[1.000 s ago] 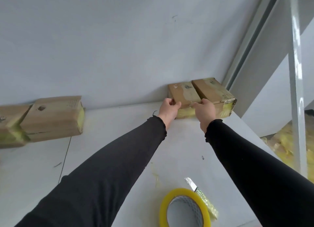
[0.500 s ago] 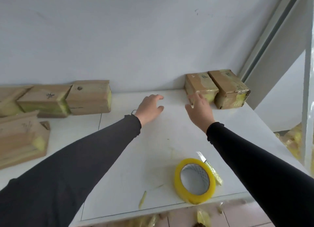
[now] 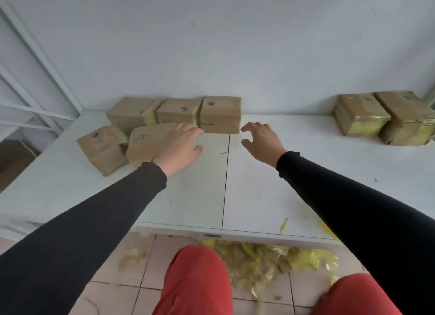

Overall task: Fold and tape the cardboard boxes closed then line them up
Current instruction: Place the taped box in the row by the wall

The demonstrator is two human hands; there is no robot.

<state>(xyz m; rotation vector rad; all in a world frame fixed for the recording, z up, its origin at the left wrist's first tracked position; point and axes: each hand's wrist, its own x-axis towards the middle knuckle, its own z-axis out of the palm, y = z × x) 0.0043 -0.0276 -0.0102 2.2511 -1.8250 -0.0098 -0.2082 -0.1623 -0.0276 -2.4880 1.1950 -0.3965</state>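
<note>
White tabletop [image 3: 259, 197] fills mid-frame, with three boxes [image 3: 179, 113] rowed left-to-right along the wall at upper left. Both my hands are spread and empty: left hand [image 3: 180, 146] over a tilted box [image 3: 147, 141] (long axis running left-right), right hand [image 3: 261, 141] hovering just right of the row. Two taped boxes [image 3: 381, 120] sit at upper right.

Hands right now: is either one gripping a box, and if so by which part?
Nothing is held. The left hand hovers open over the near box; contact cannot be told. The right hand is open above the table.
</note>
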